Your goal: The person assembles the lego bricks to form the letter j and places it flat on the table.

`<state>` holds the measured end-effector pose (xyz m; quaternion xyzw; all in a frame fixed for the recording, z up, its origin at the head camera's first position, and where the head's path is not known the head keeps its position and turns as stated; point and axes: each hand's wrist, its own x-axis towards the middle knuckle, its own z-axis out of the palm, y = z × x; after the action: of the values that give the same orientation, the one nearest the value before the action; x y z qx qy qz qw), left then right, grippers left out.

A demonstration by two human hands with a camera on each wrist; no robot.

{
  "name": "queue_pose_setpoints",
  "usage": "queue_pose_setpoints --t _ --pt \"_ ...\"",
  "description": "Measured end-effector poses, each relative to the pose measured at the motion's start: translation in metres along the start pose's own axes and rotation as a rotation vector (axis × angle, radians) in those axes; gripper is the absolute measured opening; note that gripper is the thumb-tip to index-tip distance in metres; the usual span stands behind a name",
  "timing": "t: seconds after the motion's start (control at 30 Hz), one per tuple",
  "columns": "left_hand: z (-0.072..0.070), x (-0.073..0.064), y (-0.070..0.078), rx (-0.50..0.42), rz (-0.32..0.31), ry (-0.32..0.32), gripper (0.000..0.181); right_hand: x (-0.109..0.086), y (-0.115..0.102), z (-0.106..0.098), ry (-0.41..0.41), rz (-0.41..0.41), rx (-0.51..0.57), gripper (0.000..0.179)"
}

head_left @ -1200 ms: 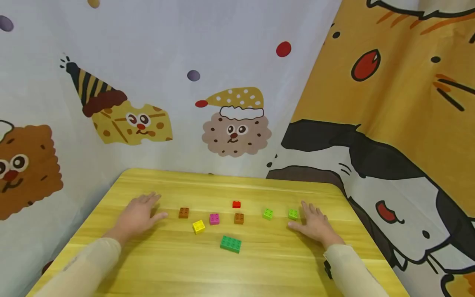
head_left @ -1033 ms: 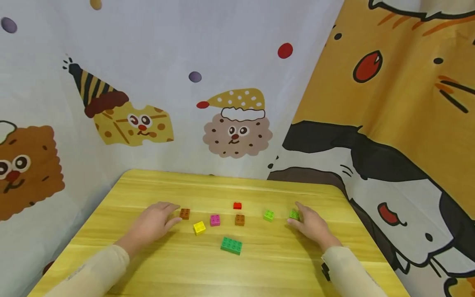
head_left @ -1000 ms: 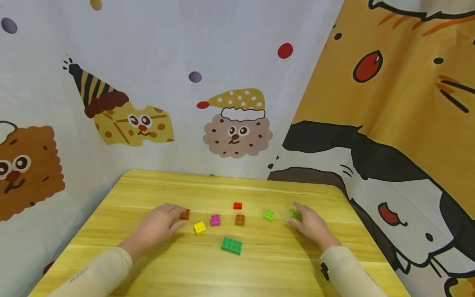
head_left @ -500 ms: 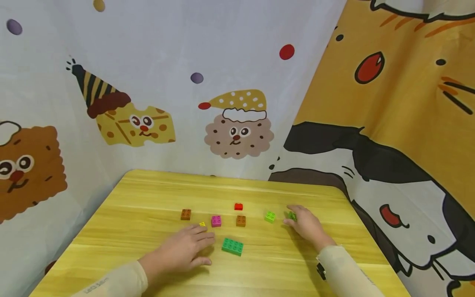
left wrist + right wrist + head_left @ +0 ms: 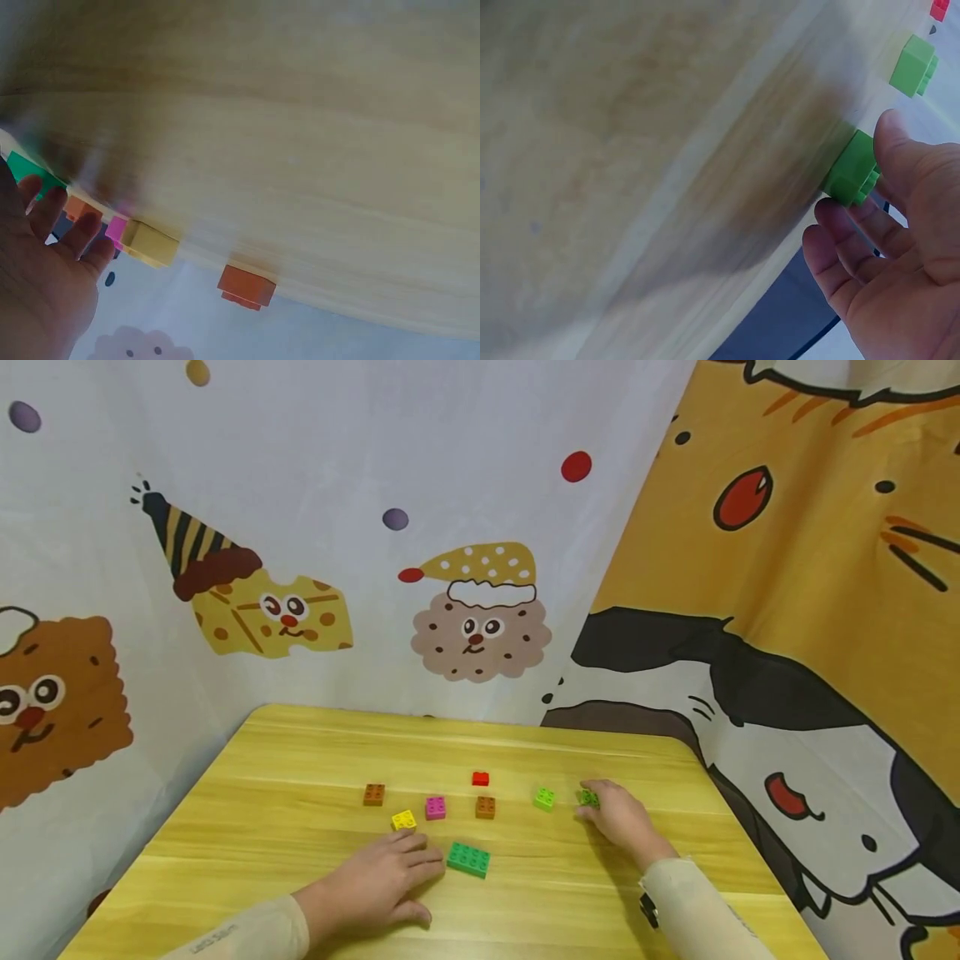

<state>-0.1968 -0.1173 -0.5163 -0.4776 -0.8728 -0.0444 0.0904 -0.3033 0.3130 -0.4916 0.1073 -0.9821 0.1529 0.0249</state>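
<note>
The pale yellow wood-grain worktop (image 5: 300, 752) bore eight studded plastic bricks, set well apart or loosely near one another. At its right side, the right hand (image 5: 624, 820) had its fingers curved round a square lime-green brick (image 5: 588, 797), thumb on one side and fingertips on the other. A second lime-green brick (image 5: 544, 799) sat a little way to the left.

The left hand (image 5: 386, 878) held nothing; its fingers lay loosely extended and slightly spread, just beside a square yellow brick (image 5: 403, 819) and a long dark-green brick (image 5: 468, 859).

Behind these, from left to right, stood a left brown brick (image 5: 374, 794), a magenta brick (image 5: 435, 807) and a right brown brick (image 5: 486, 807), with a small red brick (image 5: 481, 778) farther back. A cartoon-printed fabric backdrop (image 5: 315, 468) hung behind the worktop.
</note>
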Motion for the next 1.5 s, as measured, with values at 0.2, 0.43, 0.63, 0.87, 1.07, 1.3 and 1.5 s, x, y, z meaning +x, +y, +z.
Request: queue_pose_setpoints --t 0.2,0.43,0.63,0.87,1.07,1.3,1.5 --pt "0.003 0.004 0.000 0.011 0.032 0.022 0.068 0.000 0.002 0.003 -0.005 0.013 0.003 0.054" --pt "0.005 0.008 -0.001 0.001 0.042 0.029 0.068 -0.001 0.003 0.003 0.004 0.002 -0.011 0.050" --pt "0.006 0.010 0.000 0.001 0.043 0.036 0.069 0.000 0.004 0.001 0.004 -0.003 -0.014 0.050" --pt "0.005 0.015 0.004 -0.010 0.025 0.029 0.083 0.001 0.003 -0.002 0.026 0.012 0.002 0.051" --pt "0.006 0.020 0.006 0.028 0.013 0.009 0.088 0.004 -0.006 -0.004 0.060 -0.016 0.009 0.050" --pt "0.006 0.022 0.006 0.014 -0.020 0.000 0.090 0.004 -0.031 -0.005 0.077 -0.094 0.037 0.047" --pt "0.008 0.023 0.005 0.006 -0.039 -0.010 0.090 -0.003 -0.062 -0.001 0.046 -0.160 0.095 0.044"
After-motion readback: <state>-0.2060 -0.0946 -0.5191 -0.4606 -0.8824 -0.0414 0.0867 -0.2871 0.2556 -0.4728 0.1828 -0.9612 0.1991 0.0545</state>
